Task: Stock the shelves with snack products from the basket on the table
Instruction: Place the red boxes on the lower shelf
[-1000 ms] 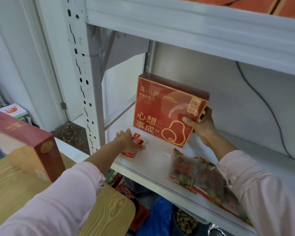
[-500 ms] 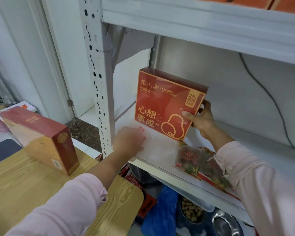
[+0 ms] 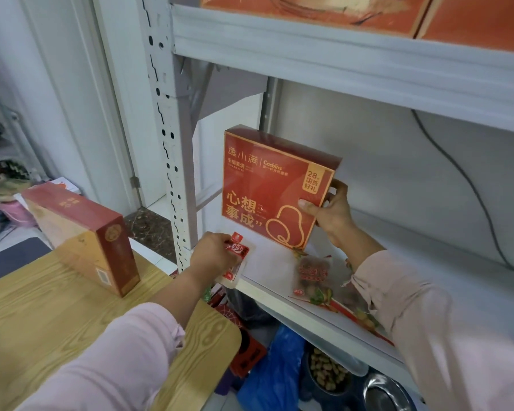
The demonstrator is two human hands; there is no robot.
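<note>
My right hand (image 3: 331,213) grips the lower right corner of a flat red snack box (image 3: 267,185) with gold lettering, held upright on the white shelf (image 3: 279,295). My left hand (image 3: 212,255) pinches a small red-and-white snack packet (image 3: 237,258) at the shelf's front left edge. A clear bag of snacks (image 3: 312,275) lies flat on the shelf below the box, partly hidden by my right sleeve. No basket is in view.
A red-and-gold carton (image 3: 83,232) stands on the wooden table (image 3: 42,321) to the left. The perforated shelf post (image 3: 169,161) rises between table and shelf. Orange boxes (image 3: 324,10) sit on the shelf above. Blue bag (image 3: 273,372), nuts and a metal bowl (image 3: 383,393) lie below.
My left hand has drawn the small packet toward the shelf's front edge. The red box stays upright in my right hand. The view has shifted left and back.
</note>
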